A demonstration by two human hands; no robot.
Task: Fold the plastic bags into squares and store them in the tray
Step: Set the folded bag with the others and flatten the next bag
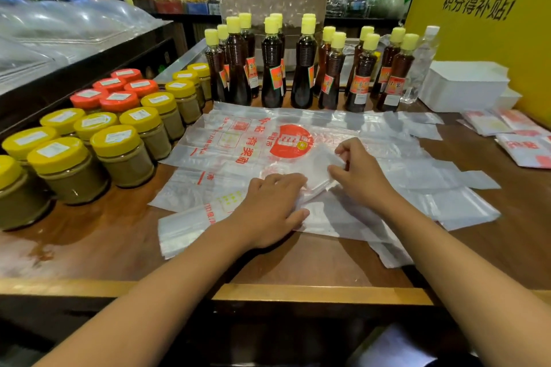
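Several translucent plastic bags (pixel 238 140) with red print lie spread flat over the wooden counter (pixel 119 247). On top of them, near the middle, is a partly folded bag (pixel 316 179). My left hand (pixel 274 208) presses flat on its near left part, fingers straight. My right hand (pixel 360 170) pinches a folded edge of the same bag between thumb and fingers. Folded bag squares (pixel 515 140) lie at the right edge of the counter. A white tray (pixel 465 86) stands at the back right.
Yellow-lidded and orange-lidded jars (pixel 119 134) crowd the left side of the counter. A row of dark bottles (pixel 301 68) with yellow caps lines the back. A yellow sign (pixel 492 9) rises behind the tray. The counter's front edge (pixel 298 292) runs below my forearms.
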